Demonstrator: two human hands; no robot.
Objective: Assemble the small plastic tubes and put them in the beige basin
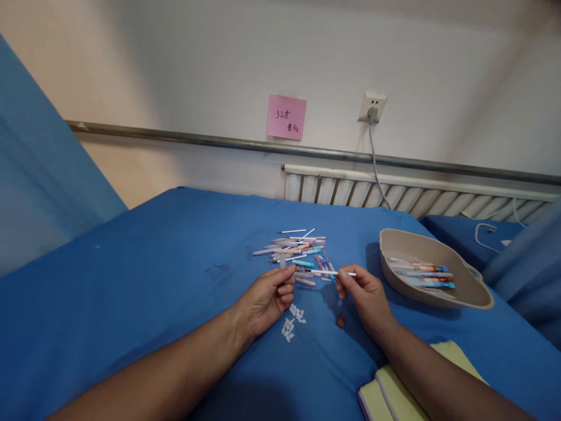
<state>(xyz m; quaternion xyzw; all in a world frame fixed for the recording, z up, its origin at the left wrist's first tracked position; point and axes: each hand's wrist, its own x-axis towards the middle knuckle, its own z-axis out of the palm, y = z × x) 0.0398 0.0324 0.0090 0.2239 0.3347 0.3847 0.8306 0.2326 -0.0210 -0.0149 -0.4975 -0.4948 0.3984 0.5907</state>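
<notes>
My left hand (272, 297) is closed, with a pale translucent piece like a pen cap or barrel (283, 261) pinched upright between thumb and finger. Across from it, my right hand (364, 293) grips the right end of a thin white pen refill (324, 272), held almost level with its dark tip toward my left hand. Just beyond both hands lies a loose pile of pen barrels and refills (287, 251). Several small white plastic pieces (288, 328) sit on the blue cloth below my left hand. Near my right wrist is a small brown piece (340, 321).
A beige basket (475, 299) with several pens (421, 273) in it stands on the right. A folded yellow towel (390, 393) lies under my right forearm. Behind the blue-covered surface (144, 275) are a radiator (346, 188), a metal rail (210, 141) and a plugged socket (372, 107).
</notes>
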